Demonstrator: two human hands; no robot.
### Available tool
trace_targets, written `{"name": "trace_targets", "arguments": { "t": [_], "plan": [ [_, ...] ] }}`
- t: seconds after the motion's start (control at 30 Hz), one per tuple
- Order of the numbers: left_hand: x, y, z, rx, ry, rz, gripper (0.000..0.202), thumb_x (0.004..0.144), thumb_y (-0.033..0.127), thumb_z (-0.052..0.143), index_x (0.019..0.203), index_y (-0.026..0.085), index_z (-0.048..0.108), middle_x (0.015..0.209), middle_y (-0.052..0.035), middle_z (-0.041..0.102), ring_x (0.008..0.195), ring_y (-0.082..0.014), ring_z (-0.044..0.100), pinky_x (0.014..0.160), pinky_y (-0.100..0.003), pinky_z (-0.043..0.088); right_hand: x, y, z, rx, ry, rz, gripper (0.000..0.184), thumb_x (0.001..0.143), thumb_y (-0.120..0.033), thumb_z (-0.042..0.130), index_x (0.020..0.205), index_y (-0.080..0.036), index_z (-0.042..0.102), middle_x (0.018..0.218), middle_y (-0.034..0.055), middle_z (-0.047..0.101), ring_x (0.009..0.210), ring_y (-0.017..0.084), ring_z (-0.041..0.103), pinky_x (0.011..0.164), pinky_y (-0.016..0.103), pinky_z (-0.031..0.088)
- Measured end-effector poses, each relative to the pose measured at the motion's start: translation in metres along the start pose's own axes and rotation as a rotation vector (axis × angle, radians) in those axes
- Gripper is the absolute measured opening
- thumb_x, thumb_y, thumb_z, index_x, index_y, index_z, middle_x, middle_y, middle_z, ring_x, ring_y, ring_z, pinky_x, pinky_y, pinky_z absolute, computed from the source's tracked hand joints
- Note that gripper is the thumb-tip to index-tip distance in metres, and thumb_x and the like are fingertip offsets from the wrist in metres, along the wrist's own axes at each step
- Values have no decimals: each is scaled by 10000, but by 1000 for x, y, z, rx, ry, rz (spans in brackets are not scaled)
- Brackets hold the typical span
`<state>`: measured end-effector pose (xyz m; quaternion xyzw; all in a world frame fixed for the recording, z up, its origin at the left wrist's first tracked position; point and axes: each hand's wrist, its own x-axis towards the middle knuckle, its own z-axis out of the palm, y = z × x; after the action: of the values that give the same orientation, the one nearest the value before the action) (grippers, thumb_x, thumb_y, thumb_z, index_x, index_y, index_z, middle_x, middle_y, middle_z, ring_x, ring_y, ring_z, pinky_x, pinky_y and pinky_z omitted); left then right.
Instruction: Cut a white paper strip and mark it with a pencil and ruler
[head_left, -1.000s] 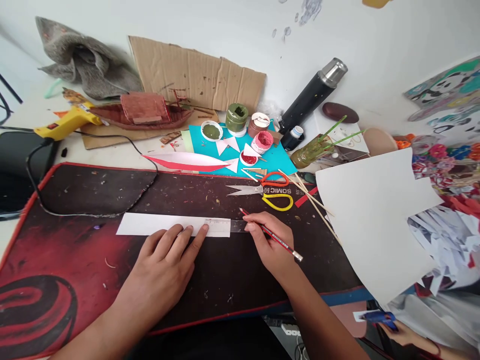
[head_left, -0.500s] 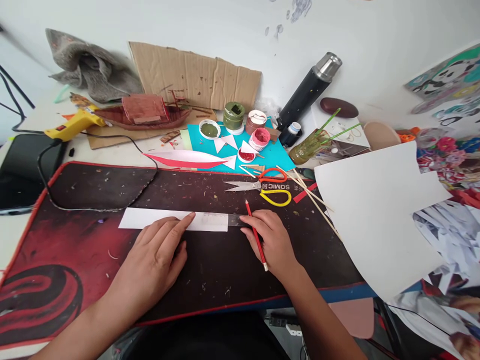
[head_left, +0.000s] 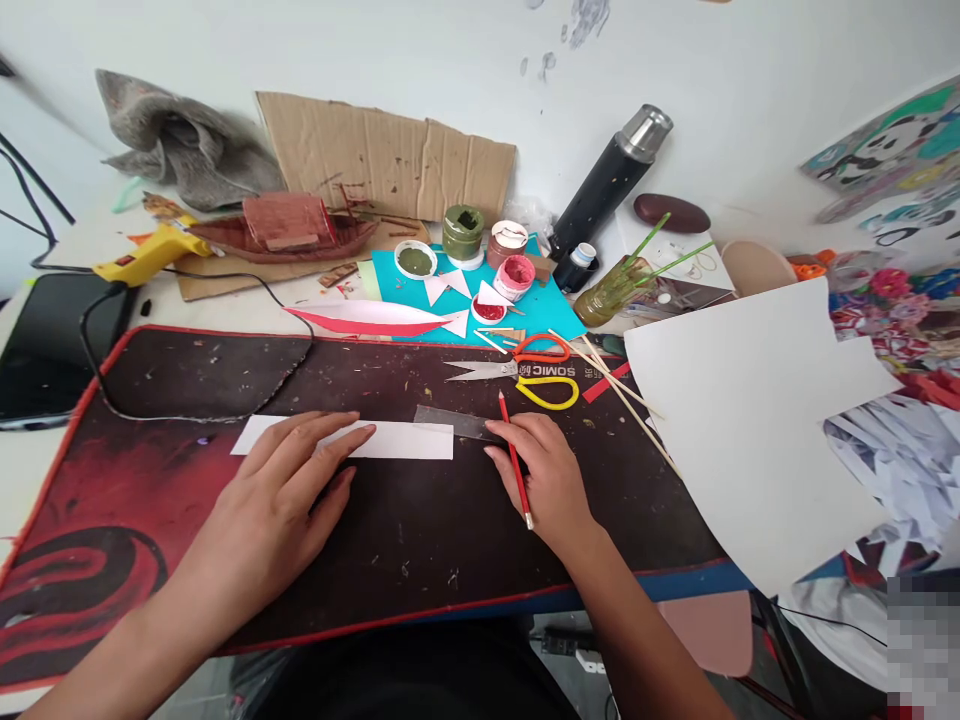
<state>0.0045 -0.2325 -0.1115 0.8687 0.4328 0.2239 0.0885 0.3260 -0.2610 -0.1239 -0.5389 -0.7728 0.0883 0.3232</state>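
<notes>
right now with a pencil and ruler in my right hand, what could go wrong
The ruler, askew at the edge of the paper strip, might nudge it if your left hand presses lightly. The pencil in your right hand could knock the scissors, whose open blades might nick you.

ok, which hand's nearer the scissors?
Right. The right hand, with the pencil, is just on the person's side of the scissors, not touching them. The left hand is farther off to the left, over the white paper strip.
</notes>
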Motion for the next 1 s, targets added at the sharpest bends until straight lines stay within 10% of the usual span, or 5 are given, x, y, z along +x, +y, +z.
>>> {"name": "trace_targets", "arguments": {
  "t": [0.33, 0.77, 1.0],
  "plan": [
    [-1, -21, 0, 176, -72, 63, 397, 1122, 334, 486, 1467, 230, 654, 1379, -113, 761, 1218, -325, 707, 1008, -484, 525, -8, 16, -14, -138, -73, -6, 234, 1127, -199, 629, 1341, -201, 724, 1180, 138, 762, 1109, 318, 725, 972, 499, 629],
    [-29, 26, 2, 131, -57, 25, 507, 1147, 548, 425, 1426, 177, 629, 1288, -137, 692, 1061, -281, 732, 901, -422, 586, -7, 14, -23, -243, -112, 2, 228, 1138, -194, 602, 1295, -176, 765, 1115, 131, 755, 1029, 311, 709, 904, 463, 637],
    [22, 10, -9, 65, -99, 98, 423, 1138, 471, 487, 1380, 199, 702, 1309, -120, 752, 1152, -297, 705, 1013, -458, 578, -7, 17, -24, -314, -130, -83, 254, 1152, -185, 564, 1283, -160, 781, 1103, 141, 762, 1015, 307, 704, 865, 435, 631]
  ]
}}
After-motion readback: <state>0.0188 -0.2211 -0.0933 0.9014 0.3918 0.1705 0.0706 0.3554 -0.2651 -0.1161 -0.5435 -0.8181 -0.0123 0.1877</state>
